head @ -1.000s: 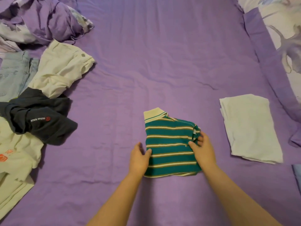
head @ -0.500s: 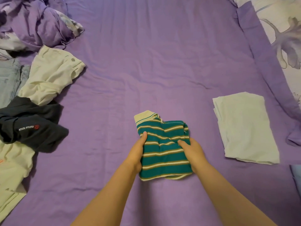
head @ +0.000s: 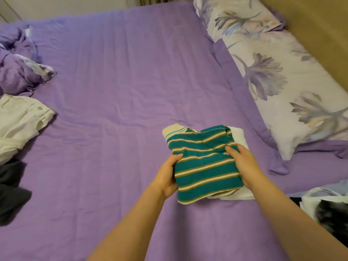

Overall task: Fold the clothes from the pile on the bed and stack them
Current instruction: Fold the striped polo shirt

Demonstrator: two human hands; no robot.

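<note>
Hands [head: 205, 170] grip folded striped shirt [head: 205, 164]; no writing legible.

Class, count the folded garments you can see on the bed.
2: a folded green striped knit shirt gripped in both hands, and a folded white garment lying right beneath it. Others may sit out of view.

Two bare forearms, no sleeves, no watch, rings or bracelets visible; left hand [head: 166, 176], right hand [head: 243, 162], short nails
</note>
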